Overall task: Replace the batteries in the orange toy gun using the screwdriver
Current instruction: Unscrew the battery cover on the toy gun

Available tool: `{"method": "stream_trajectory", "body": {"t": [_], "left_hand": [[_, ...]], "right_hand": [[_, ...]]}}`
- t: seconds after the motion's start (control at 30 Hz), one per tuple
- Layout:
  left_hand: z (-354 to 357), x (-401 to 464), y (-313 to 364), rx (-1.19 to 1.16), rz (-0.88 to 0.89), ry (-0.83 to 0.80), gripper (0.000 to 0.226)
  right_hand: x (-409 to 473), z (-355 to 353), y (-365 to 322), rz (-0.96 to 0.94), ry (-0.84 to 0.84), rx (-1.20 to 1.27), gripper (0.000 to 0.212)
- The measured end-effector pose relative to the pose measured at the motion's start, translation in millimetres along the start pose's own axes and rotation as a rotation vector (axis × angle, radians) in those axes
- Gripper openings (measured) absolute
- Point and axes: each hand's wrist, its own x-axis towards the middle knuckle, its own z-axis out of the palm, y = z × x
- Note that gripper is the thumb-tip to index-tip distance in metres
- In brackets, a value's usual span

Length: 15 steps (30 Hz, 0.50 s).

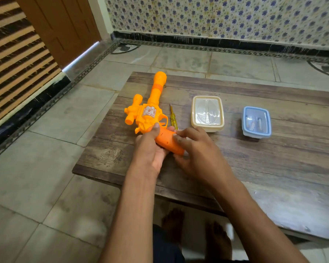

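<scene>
The person's bare feet [196,230] are showing nearest the camera, under the edge of the low wooden table [273,168], and the two forearms are reaching forward over it. The left hand [150,149] is gripping the orange toy gun [148,112] from below, with the thumb lying on the body near the trigger and the fingers curling under the darker handle. The right hand [196,150] is touching the handle from the other side; its fingers are bent and resting on the handle's upper face, not closing on anything that can be seen clearly.

The gun is lying on the table's left part, its long axis running from the handle, which is between the hands, away to the barrel tip at the far side. The screwdriver [172,117] is lying just beside the gun, on its right, almost parallel to the barrel, with the yellow handle end close to the right hand's fingertips. So the right hand is the nearer one for taking it. A cream box [207,112] and a blue-lidded box [256,121] are standing further right.
</scene>
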Motion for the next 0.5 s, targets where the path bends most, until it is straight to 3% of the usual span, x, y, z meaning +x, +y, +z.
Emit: {"method": "stream_trajectory", "body": {"t": [0.27, 0.37, 0.5], "left_hand": [[-5.0, 3.3, 2.0, 0.034, 0.047, -0.034, 0.035], [-4.8, 1.8, 1.9, 0.051, 0.041, -0.036, 0.026], [-4.5, 0.6, 1.1, 0.068, 0.052, -0.034, 0.03]], "right_hand": [[3.4, 7.0, -6.9, 0.009, 0.096, -0.064, 0.039], [5.7, 6.7, -7.5, 0.034, 0.087, -0.036, 0.031], [5.8, 6.7, -14.1, 0.013, 0.107, -0.075, 0.018]]}}
